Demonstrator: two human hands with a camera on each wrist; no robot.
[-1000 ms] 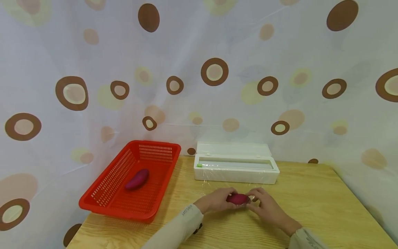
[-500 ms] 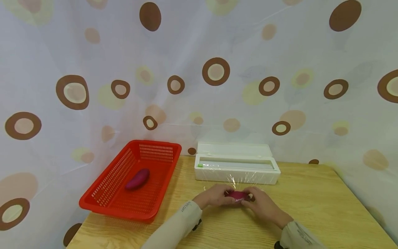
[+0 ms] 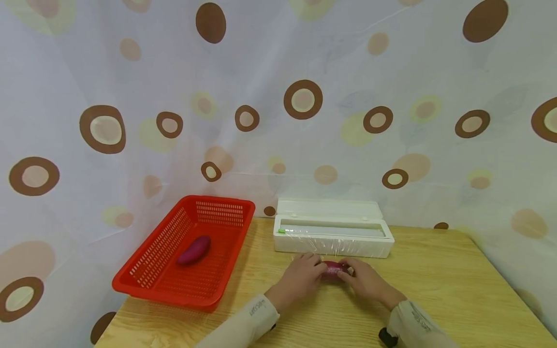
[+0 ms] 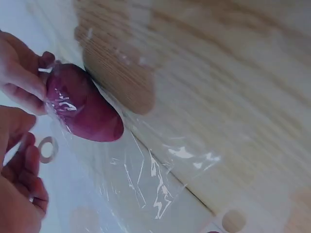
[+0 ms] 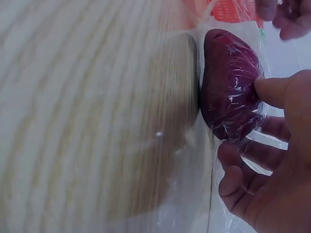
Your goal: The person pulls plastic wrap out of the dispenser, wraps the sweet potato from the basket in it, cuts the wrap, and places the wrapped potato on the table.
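A purple sweet potato (image 3: 332, 269), partly covered in glossy cling film (image 4: 158, 182), lies on the table between both hands. My right hand (image 3: 367, 282) holds its right end; in the right wrist view the thumb presses on the film-covered side and the fingers curl beneath. My left hand (image 3: 300, 278) is at the other end, its fingers loosely bent; both wrist views show a gap between them and the sweet potato (image 4: 85, 104). From the sweet potato the film stretches to a white cling film dispenser (image 3: 332, 245) with its lid raised.
At the left stands a red slotted basket (image 3: 213, 290) with another purple sweet potato (image 3: 194, 250) in it. A patterned curtain (image 3: 270, 72) hangs behind the wooden table (image 3: 457, 285). The dispenser stands near the back edge.
Both hands have moved slightly forward with the sweet potato, nearer the dispenser. The left hand has let go of its end, and film now covers more of the sweet potato.
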